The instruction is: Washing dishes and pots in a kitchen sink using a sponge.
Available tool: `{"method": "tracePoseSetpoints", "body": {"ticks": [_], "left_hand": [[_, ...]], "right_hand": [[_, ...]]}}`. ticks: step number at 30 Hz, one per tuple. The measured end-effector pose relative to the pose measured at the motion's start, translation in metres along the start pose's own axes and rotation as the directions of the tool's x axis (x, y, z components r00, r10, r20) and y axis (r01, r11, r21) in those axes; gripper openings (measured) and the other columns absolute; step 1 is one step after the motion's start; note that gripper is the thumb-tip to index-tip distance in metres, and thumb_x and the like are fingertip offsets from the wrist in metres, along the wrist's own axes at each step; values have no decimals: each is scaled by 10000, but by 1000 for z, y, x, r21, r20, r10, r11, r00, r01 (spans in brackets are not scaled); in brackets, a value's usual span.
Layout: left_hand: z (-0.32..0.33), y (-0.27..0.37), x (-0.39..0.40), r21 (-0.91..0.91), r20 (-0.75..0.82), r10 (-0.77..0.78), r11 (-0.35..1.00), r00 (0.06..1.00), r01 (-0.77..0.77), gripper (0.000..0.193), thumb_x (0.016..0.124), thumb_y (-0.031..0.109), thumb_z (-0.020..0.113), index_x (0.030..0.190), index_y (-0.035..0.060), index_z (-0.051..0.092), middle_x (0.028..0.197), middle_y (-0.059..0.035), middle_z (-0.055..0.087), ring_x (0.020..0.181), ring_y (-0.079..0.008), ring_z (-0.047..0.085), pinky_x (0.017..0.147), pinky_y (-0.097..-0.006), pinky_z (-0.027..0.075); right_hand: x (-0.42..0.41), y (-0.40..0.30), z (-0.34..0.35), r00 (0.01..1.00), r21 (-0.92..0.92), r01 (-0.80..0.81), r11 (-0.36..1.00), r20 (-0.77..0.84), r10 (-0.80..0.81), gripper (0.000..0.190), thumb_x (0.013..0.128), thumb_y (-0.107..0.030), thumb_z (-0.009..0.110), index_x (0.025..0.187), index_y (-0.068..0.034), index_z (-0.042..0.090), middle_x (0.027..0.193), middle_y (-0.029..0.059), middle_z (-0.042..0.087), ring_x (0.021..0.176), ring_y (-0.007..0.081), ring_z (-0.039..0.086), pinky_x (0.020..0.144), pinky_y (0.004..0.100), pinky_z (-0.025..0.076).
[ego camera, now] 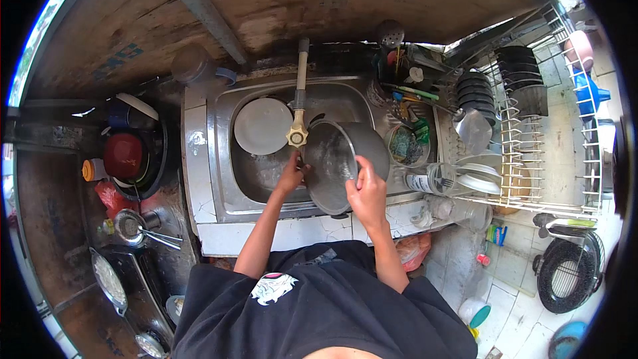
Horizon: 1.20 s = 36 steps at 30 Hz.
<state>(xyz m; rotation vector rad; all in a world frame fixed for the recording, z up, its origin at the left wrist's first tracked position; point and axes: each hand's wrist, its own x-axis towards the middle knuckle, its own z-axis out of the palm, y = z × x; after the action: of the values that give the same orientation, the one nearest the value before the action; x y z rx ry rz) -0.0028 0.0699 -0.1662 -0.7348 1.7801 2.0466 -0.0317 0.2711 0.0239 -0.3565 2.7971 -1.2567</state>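
Observation:
A large grey metal pot [371, 147] is tilted over the right side of the steel sink [227, 144], its wide mouth turned left and upward. My right hand [368, 192] grips the pot's near right rim, thumb on the inner side. Close to the left rim, just below the tap, is my left hand [291, 175] with its fingers curled; whether it grips the pot or something small is unclear. The tap [297, 132] has a beige star-shaped knob and hangs above the sink, between a white plate [264, 126] and the pot.
Right of the sink stand a tub with scrubbers [407, 145], a glass jar holding a fork [433, 179] and a wire dish rack [518, 179]. A utensil holder [380, 92] is behind. At left are a red bowl [123, 155] and a stove [134, 279]. White tiles [284, 238] edge the counter.

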Motion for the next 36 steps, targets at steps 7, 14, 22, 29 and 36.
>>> {"method": "tracePoseSetpoints", "body": {"ticks": [7,14,22,29,36], "left_hand": [[84,-13,5,-367,185,-9,927,983,78,633,905,128,620,1427,189,267,1226,-93,562,1029,-248,589,755,-454,539],[135,67,-2,-624,494,183,755,850,200,522,934,150,584,1397,165,344,1219,-70,566,1074,-219,568,815,-460,527],[127,129,-3,-769,579,398,557,711,314,454,949,174,572,1366,151,395,1208,-57,571,1073,-204,568,839,-457,520],[100,116,-9,-806,543,418,503,728,312,399,962,195,561,1338,139,439,1197,-46,575,1071,-191,567,861,-455,513],[60,60,-61,-610,280,118,788,953,82,337,978,241,557,1279,98,506,1148,-37,588,1027,-146,562,844,-392,497]], "right_hand": [[-8,-58,-27,911,-242,399,884,213,-353,433,780,16,566,1213,19,552,988,200,652,819,384,653,705,436,542],[-46,-95,-55,854,-438,520,734,260,-450,449,782,37,591,1228,-6,562,830,129,609,713,298,648,632,401,527],[-63,-98,-60,783,-456,591,665,128,-608,484,736,61,650,1199,-79,627,672,43,541,609,216,609,536,347,484],[-63,-89,-60,734,-471,613,635,41,-678,449,678,39,648,1078,-152,717,626,8,451,566,171,505,499,324,422],[-61,-49,-65,813,-241,448,861,-291,-505,404,634,130,633,946,-102,743,589,51,405,536,209,399,494,321,314]]}}
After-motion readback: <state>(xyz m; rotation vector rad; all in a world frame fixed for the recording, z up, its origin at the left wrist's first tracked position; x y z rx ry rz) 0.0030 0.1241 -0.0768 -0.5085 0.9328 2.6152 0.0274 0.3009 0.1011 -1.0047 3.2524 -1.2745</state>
